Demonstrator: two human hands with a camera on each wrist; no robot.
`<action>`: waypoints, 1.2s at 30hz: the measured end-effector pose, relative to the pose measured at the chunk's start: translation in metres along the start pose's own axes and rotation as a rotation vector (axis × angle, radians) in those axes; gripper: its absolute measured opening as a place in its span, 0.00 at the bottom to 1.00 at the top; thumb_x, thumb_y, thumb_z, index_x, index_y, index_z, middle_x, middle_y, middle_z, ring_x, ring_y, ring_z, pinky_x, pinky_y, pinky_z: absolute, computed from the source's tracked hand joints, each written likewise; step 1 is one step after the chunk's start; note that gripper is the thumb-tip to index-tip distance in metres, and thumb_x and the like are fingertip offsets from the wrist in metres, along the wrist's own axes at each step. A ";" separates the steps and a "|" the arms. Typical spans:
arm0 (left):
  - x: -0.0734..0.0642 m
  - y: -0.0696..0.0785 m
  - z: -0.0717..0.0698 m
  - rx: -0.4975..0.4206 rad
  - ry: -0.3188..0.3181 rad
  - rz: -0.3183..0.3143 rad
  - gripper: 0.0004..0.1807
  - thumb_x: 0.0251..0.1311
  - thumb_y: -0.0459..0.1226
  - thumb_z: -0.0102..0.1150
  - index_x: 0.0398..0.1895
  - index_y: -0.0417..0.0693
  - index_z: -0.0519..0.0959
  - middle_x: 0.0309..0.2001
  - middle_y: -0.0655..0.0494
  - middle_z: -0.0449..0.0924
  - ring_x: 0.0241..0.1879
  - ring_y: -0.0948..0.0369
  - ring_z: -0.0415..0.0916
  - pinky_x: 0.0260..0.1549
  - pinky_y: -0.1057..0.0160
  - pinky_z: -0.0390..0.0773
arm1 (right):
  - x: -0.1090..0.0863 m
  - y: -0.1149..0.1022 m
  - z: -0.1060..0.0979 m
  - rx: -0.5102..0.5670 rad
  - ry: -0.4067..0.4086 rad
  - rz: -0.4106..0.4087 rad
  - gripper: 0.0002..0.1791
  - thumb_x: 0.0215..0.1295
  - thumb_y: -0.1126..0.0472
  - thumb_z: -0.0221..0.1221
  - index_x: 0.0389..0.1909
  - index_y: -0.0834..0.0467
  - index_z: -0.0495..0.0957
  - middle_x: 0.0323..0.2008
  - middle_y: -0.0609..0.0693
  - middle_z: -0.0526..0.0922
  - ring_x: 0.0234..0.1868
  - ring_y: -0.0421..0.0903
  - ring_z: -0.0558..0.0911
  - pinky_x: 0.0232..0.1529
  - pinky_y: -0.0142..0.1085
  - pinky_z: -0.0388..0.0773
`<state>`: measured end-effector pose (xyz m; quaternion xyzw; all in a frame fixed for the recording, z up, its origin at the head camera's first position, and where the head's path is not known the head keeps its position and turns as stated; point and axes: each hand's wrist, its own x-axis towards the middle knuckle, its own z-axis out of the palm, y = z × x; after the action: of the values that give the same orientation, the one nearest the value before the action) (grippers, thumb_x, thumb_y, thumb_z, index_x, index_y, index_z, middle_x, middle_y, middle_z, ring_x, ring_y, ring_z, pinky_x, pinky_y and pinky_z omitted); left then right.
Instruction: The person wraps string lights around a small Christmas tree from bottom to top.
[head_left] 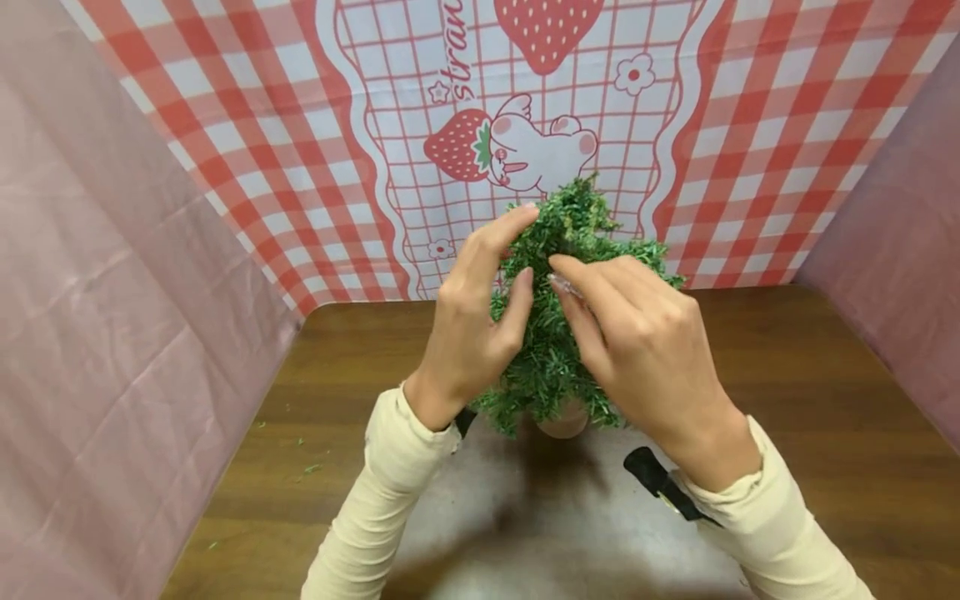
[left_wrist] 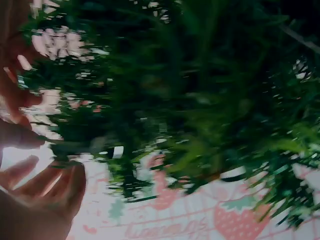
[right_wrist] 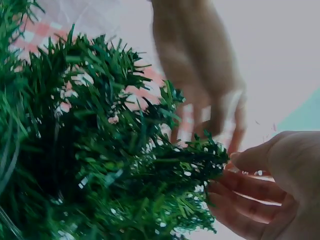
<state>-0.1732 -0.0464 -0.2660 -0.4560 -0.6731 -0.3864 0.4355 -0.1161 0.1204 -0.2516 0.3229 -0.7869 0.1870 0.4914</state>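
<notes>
A small artificial Christmas tree [head_left: 551,333] with green tinsel-like needles stands on the table, its round base [head_left: 562,419] showing below. My right hand [head_left: 645,342] is at the tree's front, thumb and forefinger pinching a branch tip [right_wrist: 212,157]. Something small and shiny shows by those fingertips, too small to identify. On the tree's left side, my left hand [head_left: 480,308] has its thumb and forefinger spread apart, fingertips against the needles. The left wrist view is blurred, with the left hand [left_wrist: 45,200] low at the left beside dark branches.
The brown wooden table [head_left: 780,400] has a greyish patch [head_left: 495,533] in front of the tree. Loose green needles [head_left: 311,469] lie at the left. Behind hangs a red-and-white checked cloth [head_left: 247,108] with strawberry prints; pink cloth [head_left: 127,333] covers the sides.
</notes>
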 end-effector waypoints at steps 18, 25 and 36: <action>-0.004 -0.016 0.015 0.019 -0.148 -0.013 0.26 0.67 0.29 0.55 0.68 0.33 0.65 0.65 0.38 0.69 0.68 0.51 0.63 0.71 0.58 0.59 | 0.042 0.028 -0.023 0.201 -0.030 0.146 0.09 0.64 0.68 0.64 0.43 0.64 0.86 0.37 0.56 0.88 0.35 0.45 0.83 0.38 0.32 0.76; -0.004 -0.017 0.016 0.038 -0.149 -0.021 0.26 0.66 0.29 0.55 0.67 0.34 0.65 0.65 0.39 0.68 0.69 0.53 0.63 0.71 0.59 0.58 | 0.054 0.040 -0.020 0.203 0.019 0.251 0.12 0.66 0.63 0.64 0.48 0.62 0.85 0.35 0.54 0.89 0.30 0.23 0.79 0.33 0.18 0.74; -0.002 -0.018 0.018 0.069 -0.142 -0.016 0.25 0.66 0.28 0.54 0.65 0.33 0.67 0.64 0.40 0.70 0.68 0.52 0.64 0.71 0.60 0.58 | 0.051 0.046 0.001 0.218 0.324 0.378 0.11 0.64 0.61 0.66 0.42 0.64 0.82 0.36 0.52 0.88 0.34 0.31 0.84 0.35 0.22 0.80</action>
<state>-0.1941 -0.0353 -0.2764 -0.4616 -0.7188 -0.3329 0.3993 -0.1647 0.1363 -0.2055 0.1869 -0.7197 0.4081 0.5296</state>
